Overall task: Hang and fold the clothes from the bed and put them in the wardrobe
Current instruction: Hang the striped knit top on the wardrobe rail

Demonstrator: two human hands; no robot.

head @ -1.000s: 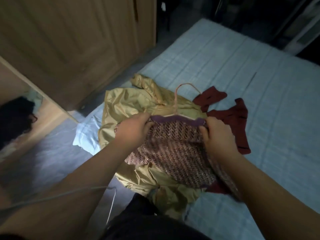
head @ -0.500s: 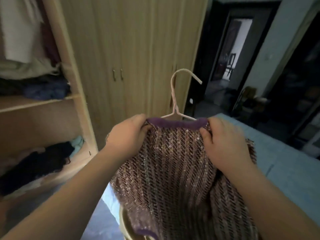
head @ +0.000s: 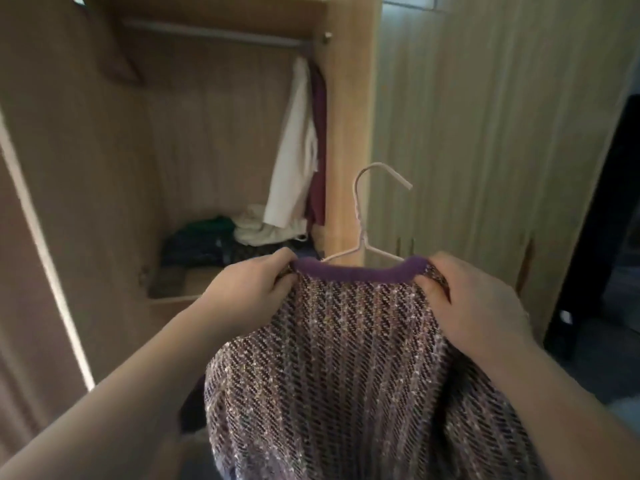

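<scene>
Head view: left hand [head: 251,292] and right hand [head: 474,306], arms outstretched, each grip a shoulder of the hangered sweater [head: 353,368].

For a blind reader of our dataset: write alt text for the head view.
The left hand and right hand hold up a purple-collared knitted top by its shoulders on a white wire hanger, facing an open wardrobe. Inside, a white garment hangs at the right end of the rail above a pile of clothes.
</scene>
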